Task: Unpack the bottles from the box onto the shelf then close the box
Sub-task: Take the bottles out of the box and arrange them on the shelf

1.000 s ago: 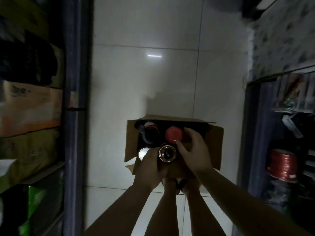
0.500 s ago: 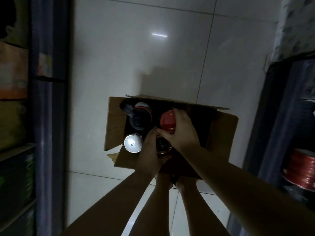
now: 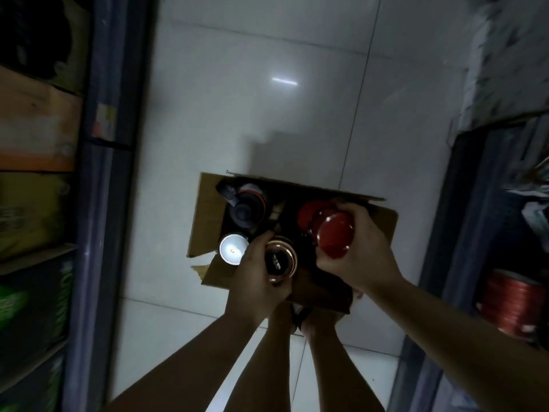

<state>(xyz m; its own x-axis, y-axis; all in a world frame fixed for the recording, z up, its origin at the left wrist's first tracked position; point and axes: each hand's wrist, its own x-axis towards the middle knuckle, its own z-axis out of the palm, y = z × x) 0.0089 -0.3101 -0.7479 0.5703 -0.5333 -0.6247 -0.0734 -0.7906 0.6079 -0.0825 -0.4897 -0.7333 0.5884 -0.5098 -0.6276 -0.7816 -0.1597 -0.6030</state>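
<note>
L hand (image 3: pixel 255 281) grips copper-lid bottle (image 3: pixel 280 260), R hand (image 3: pixel 359 254) red-lid bottle (image 3: pixel 335 236); labels unreadable.

A dim, bluish scene. The pale tiled floor (image 3: pixel 267 129) is the brightest area, with a small streak of glare beyond the open box (image 3: pixel 208 209) and the box's soft shadow stretching away from it. Shelves either side of the box are dark, smeared and bent.
</note>
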